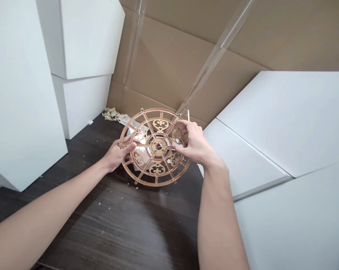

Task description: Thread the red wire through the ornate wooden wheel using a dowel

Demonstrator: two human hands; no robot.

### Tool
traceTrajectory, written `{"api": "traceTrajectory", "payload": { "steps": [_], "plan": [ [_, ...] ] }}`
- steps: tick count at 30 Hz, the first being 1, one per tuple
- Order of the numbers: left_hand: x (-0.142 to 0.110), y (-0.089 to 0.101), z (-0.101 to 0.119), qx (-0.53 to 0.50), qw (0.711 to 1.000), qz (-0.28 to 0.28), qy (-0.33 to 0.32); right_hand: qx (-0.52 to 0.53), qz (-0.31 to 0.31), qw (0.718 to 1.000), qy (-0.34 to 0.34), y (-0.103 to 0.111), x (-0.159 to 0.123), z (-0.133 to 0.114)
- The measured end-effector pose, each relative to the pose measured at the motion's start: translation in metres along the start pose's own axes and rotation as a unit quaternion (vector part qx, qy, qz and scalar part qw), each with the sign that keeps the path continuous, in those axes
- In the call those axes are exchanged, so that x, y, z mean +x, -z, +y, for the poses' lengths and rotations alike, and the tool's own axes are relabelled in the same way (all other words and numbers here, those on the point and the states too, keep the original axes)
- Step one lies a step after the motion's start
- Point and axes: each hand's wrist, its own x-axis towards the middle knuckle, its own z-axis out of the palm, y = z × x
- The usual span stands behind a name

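Fretwork wheel [160, 125]; white boxes [87, 37] left, cardboard [169, 63] behind.

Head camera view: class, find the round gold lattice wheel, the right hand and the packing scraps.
Round gold lattice wheel [158, 152], head view, on its central hub.
Right hand [193, 140], head view, on the back of the hand.
Packing scraps [112, 114], head view, on the clump's middle.

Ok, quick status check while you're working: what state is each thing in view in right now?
Left hand: gripping the wheel's left side.
Right hand: fingers on the wheel's upper right.
Fretwork wooden wheel: held in both hands, tilted, intact.
Thin wooden stick: upright behind the wheel.
Packing scraps: heaped on the table.
Cardboard sheet: standing behind the table, creased.
White boxes: stacked two high, closed.
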Motion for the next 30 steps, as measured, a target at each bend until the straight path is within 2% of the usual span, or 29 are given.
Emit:
{"api": "traceTrajectory", "payload": {
  "steps": [16,30],
  "plan": [
    [0.0,0.001,0.001,-0.012,1.0,0.004,0.011,-0.012,-0.024,0.999,0.019,0.003,0.0,0.001],
    [0.0,0.0,0.001,0.007,1.0,-0.006,-0.005,-0.021,0.015,1.0,-0.008,-0.006,0.003,-0.001]
  ]
}}
